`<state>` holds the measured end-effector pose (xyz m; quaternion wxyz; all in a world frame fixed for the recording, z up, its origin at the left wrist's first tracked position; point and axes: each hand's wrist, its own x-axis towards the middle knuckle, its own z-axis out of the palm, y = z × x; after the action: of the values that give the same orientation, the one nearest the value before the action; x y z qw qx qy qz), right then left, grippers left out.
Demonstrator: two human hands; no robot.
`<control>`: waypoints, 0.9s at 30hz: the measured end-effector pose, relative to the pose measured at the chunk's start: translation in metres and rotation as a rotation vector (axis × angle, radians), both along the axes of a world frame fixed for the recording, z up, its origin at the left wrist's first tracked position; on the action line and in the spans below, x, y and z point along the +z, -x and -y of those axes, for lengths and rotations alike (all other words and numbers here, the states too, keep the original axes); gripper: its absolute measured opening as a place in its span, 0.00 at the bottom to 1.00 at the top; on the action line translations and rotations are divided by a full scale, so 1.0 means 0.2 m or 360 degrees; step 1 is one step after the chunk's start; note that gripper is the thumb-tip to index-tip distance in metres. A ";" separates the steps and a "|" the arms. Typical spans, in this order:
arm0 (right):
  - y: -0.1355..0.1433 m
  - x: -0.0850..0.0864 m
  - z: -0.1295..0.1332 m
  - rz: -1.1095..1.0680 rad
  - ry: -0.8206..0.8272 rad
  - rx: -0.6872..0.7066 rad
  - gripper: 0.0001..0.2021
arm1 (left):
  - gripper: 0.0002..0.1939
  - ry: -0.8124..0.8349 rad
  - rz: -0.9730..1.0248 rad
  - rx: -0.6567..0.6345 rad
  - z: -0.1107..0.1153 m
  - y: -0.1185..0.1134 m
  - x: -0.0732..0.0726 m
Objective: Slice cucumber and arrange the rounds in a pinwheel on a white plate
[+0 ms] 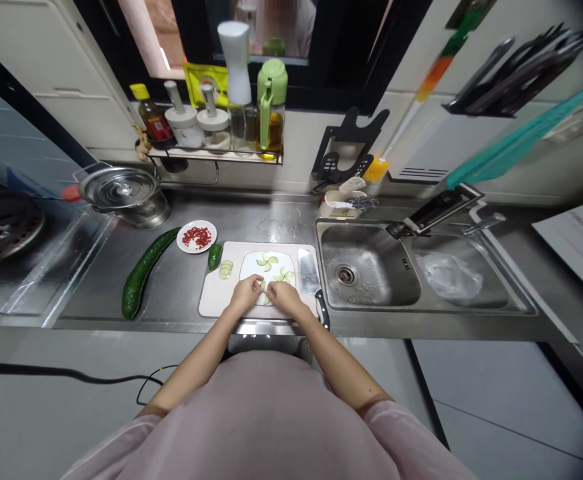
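A white square plate (252, 263) lies on the pale cutting board (211, 300). Thin cucumber slices make one pinwheel (267, 261) at the plate's far side and another pinwheel (285, 275) at its right. Over the near part of the plate, my left hand (245, 293) is closed, its fingertips pinching a cucumber slice (263, 285). Close beside it my right hand (284, 297) has its fingers curled together; what lies in them is hidden. More slices (226, 269) lie overlapped on the board's left. A cleaver (308, 272) rests along the board's right side, handle towards me.
Left of the board are a cut cucumber end (215, 256), a small plate of chopped red pieces (197, 237), a long cucumber (146, 272) and a steel pot (136, 200). The sink (371, 267) is on the right. Bottles stand on a wall rack (216, 155).
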<state>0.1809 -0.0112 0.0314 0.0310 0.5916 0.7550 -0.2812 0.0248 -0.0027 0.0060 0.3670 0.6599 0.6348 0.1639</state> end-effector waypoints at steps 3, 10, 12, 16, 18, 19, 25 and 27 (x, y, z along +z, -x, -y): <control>0.01 -0.01 0.01 0.0019 -0.0047 0.0014 0.12 | 0.15 -0.0045 -0.0069 -0.0066 0.00 0.00 -0.01; 0.01 -0.01 0.02 0.0039 -0.0084 0.0013 0.11 | 0.15 -0.0125 -0.0193 -0.0159 -0.01 -0.01 -0.03; 0.00 -0.01 0.02 0.0018 -0.0104 0.0006 0.12 | 0.14 -0.0155 -0.0214 -0.0178 0.00 0.00 -0.03; -0.03 0.00 0.06 0.0023 -0.0185 0.0018 0.15 | 0.12 -0.0244 -0.0239 -0.0203 0.02 0.02 -0.02; -0.04 0.00 0.08 0.0057 -0.0191 0.0057 0.16 | 0.12 -0.0267 -0.0265 -0.0196 0.03 0.03 -0.02; -0.05 0.00 0.09 0.0076 -0.0180 0.0077 0.17 | 0.12 -0.0271 -0.0278 -0.0195 0.03 0.03 -0.01; -0.03 0.01 0.12 0.0169 -0.0080 0.0127 0.19 | 0.12 -0.0239 -0.0353 -0.0235 0.04 0.01 0.01; -0.03 0.02 0.12 0.0183 -0.0055 0.0134 0.19 | 0.12 -0.0232 -0.0369 -0.0243 0.04 0.00 0.01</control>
<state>0.1869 -0.0354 0.0348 0.0759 0.5749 0.7810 -0.2320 0.0242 -0.0107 0.0089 0.2538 0.7458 0.6072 0.1039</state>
